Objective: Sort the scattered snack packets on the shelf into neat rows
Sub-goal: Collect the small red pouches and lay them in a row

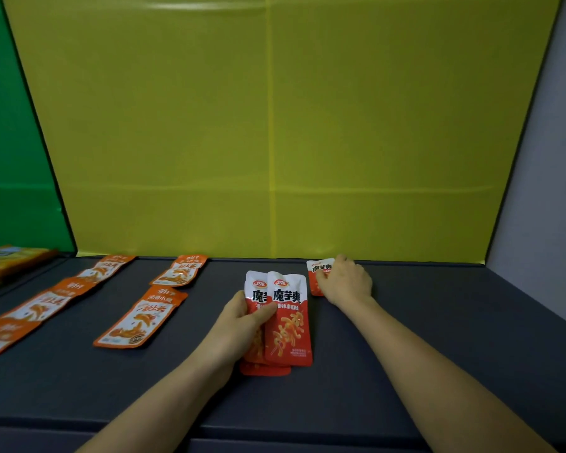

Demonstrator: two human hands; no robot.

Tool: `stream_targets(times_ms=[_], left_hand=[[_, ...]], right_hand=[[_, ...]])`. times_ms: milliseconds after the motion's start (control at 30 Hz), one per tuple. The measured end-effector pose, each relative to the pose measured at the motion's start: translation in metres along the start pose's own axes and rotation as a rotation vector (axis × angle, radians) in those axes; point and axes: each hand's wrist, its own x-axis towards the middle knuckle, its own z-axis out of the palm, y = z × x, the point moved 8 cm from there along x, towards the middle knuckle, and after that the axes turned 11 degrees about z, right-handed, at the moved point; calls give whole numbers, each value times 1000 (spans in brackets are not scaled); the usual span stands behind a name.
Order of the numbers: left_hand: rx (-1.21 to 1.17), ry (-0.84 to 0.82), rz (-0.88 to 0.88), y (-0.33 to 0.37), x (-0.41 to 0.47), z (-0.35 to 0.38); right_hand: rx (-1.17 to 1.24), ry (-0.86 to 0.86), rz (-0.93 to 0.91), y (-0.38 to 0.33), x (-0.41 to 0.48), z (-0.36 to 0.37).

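My left hand (242, 325) grips a small stack of red-and-white snack packets (288, 322) at mid-shelf, thumb across the front one. My right hand (345, 281) lies over another red-and-white packet (317, 268) near the back wall, covering most of it; its fingers curl down on the packet. Several orange packets lie flat to the left: one (141, 318) near the middle, one (180, 271) behind it, and others (43, 302) in a line toward the left edge.
The dark grey shelf (438, 322) has bare surface on its right half and front. A yellow-green back panel (275, 125) rises behind. A green panel (10, 142) and yellow boxes (10, 259) sit at far left. A pale wall (549, 191) bounds the right.
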Motion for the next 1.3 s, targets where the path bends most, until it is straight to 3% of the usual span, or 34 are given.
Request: stream_targets(times_ms=[533,633,733,833,967,1133,1300], left_hand=[[4,32,5,2,-2,-1],[-14,30,-2,1,-3,-2],[-37,14,-1,3,-4,-1],[-84,-15,18,7,-7,6],[-69,-40,28,6,-6,11],[-65,20,27,5,-5,5],[-78,63,-16,5,-8,-2]], right_hand=[[-111,49,-58,-10,-1,-15],[-48,70,-170,-16,-14,-38],[164,-124,-247,-19,-42,-47],[226,-293,-289,-19,-74,-40],[392,-327,-312,-11,-91,-36],[562,-320,-211,21,-78,-37],[386,-394,-192,43,-69,-23]])
